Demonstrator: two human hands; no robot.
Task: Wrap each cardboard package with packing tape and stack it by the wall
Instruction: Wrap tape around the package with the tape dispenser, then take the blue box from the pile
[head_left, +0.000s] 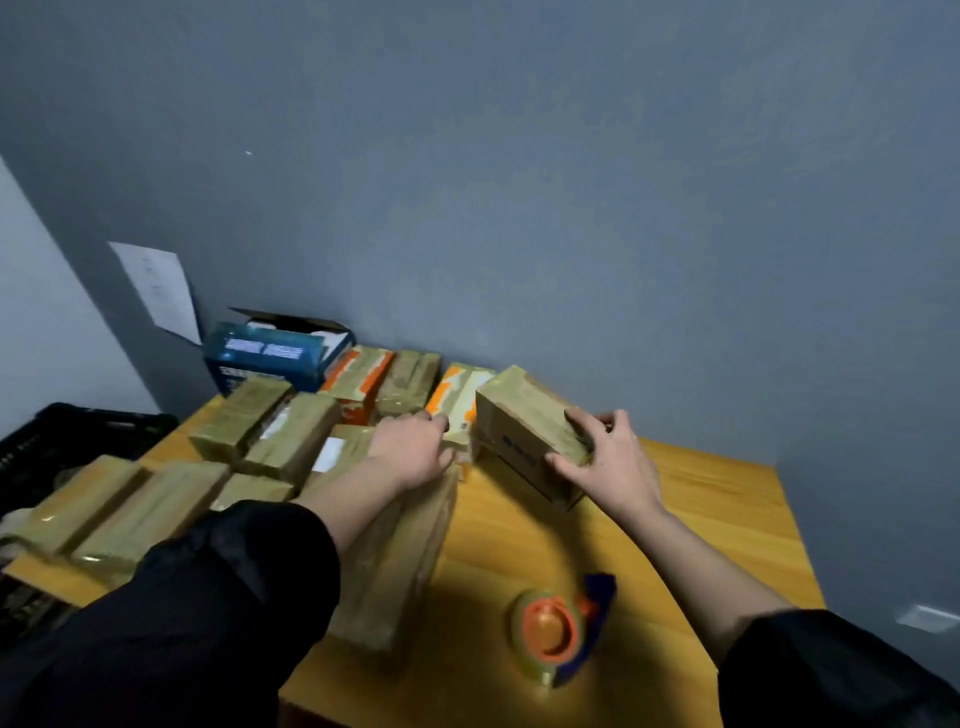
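We hold the taped box near the table's back edge by the wall, our right hand curled round its near end. It looks stiff, light and slick with glossy tape, best gripped at the corners. Our left hand rests, fingers loosely bent, on the wrapped packages alongside.

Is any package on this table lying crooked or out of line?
Yes. The taped package gripped by the right hand near the wall sits tilted and askew to the neat rows of packages. It looks mid-placement, not damaged.
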